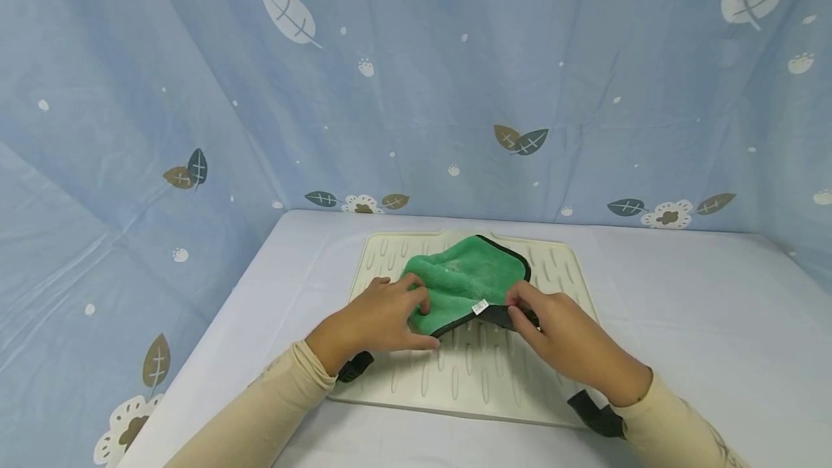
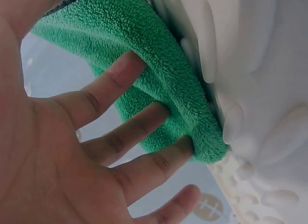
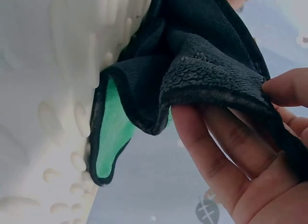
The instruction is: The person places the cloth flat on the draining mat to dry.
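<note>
head view showed my two hands meeting over a green cloth [image 1: 464, 280] that lay on a cream ridged mat [image 1: 481, 374], the mat itself resting on the pale tabletop [image 1: 702, 323]. my left hand [image 1: 383, 316] lay at the cloth's left edge with its fingers [image 1: 419, 295] on the fleece; from the left wrist view those fingers [image 2: 122, 79] were fairly straight and spread, their tips tucked against the rolled green fold [image 2: 163, 74], which bulged beside the raised bumps of the mat [image 2: 260, 65]. my right hand [image 1: 565, 341] was at the near right corner of the cloth, where the dark underside was turned up and a small white tag [image 1: 479, 306] showed on the black-bound hem. in the right wrist view my right fingers [image 3: 216, 147] curled under the dark grey fleece [image 3: 207, 74] while the thumb [image 3: 288, 86] pressed on top, so that hand was pinching the cloth's edge and lifting it off the mat [image 3: 48, 89]; a strip of green [image 3: 110, 132] peeped out inside the black border below. the far part of the cloth stayed flat on the mat, toward the blue leaf-printed fabric backdrop [image 1: 416, 78]. cream sleeves [image 1: 273, 410] covered both my forearms, and a black strap [image 1: 594, 414] sat at my right wrist.
</note>
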Available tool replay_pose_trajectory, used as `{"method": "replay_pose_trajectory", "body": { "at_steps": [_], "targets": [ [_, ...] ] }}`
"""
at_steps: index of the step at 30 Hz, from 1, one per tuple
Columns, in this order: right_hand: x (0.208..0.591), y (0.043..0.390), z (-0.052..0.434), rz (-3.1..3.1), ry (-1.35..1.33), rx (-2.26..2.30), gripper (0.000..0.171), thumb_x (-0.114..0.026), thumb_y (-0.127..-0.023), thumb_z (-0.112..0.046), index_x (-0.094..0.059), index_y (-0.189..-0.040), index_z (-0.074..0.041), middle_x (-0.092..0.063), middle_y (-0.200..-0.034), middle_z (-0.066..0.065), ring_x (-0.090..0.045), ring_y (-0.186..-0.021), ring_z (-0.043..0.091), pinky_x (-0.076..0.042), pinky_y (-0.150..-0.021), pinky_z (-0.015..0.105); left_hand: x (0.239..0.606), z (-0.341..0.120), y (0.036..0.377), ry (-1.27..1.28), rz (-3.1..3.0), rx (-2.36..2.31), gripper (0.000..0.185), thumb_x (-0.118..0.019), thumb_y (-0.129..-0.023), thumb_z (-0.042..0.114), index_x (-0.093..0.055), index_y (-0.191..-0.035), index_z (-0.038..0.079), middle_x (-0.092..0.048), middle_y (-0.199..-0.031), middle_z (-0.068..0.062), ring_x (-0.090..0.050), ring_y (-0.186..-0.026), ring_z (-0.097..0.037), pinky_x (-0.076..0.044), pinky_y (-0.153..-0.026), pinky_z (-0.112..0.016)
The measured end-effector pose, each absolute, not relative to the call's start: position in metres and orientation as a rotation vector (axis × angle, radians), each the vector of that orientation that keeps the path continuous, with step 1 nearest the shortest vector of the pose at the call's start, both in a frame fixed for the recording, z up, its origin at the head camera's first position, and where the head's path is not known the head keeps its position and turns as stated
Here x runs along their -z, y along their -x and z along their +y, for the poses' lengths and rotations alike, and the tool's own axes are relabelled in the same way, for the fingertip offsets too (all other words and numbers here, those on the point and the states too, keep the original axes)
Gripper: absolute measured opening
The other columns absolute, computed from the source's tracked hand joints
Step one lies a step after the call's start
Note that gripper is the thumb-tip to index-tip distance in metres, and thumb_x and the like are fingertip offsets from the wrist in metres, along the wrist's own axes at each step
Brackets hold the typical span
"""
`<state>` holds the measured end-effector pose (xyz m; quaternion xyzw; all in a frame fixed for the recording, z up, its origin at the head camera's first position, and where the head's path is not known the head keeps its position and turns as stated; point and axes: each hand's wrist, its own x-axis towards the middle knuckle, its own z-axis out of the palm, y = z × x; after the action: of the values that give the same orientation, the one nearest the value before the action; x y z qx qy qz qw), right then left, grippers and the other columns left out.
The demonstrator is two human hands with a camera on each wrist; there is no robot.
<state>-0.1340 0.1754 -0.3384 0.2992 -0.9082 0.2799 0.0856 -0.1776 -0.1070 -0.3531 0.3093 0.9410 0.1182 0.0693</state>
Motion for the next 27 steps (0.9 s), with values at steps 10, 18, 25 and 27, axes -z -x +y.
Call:
{"method": "replay_pose_trajectory", "body": {
  "at_steps": [10, 18, 25, 27],
  "targets": [
    [0.3357, 0.1295, 0.1689, -2.668, -0.942, -0.961, 0.010, -0.058, -0.100, -0.004, -0.057, -0.101, -0.013, -0.055, -0.069, -0.011, -0.042, -0.057, -0.004, -0.043, -0.054, 0.019, 0.3545, -0.1031, 0.1751, -0.894, 2.879, -0.305, 0.054, -0.068, -0.079, 0.071, -0.065, -0.103, 0.023, -0.056, -0.124, 0.001, -0.066, -0.096, -0.017, -0.036, -0.106, -0.066],
    [0.3357, 0.1274, 0.1659, -2.665, -0.966, -0.958, 0.010, -0.058, -0.100, -0.004, -0.056, -0.102, -0.014, -0.053, -0.070, -0.014, -0.043, -0.060, -0.004, -0.043, -0.058, 0.019, 0.3541, -0.0998, 0.1720, -0.899, 2.916, -0.276, 0.047, -0.059, -0.088, 0.067, -0.064, -0.098, 0.021, -0.058, -0.125, -0.002, -0.065, -0.105, -0.021, -0.034, -0.106, -0.069],
    [0.3367, 0.1295, 0.1672, -2.670, -0.931, -0.912, 0.011, -0.059, -0.099, -0.004, -0.058, -0.102, -0.014, -0.059, -0.073, -0.013, -0.048, -0.063, -0.004, -0.046, -0.060, 0.020, 0.3557, -0.0995, 0.1736, -0.903, 2.940, -0.246, 0.030, -0.057, -0.094, 0.050, -0.065, -0.101, 0.022, -0.059, -0.128, -0.003, -0.064, -0.114, -0.026, -0.032, -0.109, -0.068],
    [0.3378, 0.1310, 0.1680, -2.666, -0.912, -0.900, 0.013, -0.061, -0.097, -0.002, -0.058, -0.101, -0.014, -0.064, -0.077, -0.010, -0.054, -0.067, -0.003, -0.048, -0.060, 0.021, 0.3556, -0.0998, 0.1740, -0.906, 2.945, -0.235, 0.026, -0.057, -0.095, 0.045, -0.066, -0.104, 0.022, -0.059, -0.128, -0.003, -0.064, -0.115, -0.026, -0.032, -0.109, -0.068]
  ]
}}
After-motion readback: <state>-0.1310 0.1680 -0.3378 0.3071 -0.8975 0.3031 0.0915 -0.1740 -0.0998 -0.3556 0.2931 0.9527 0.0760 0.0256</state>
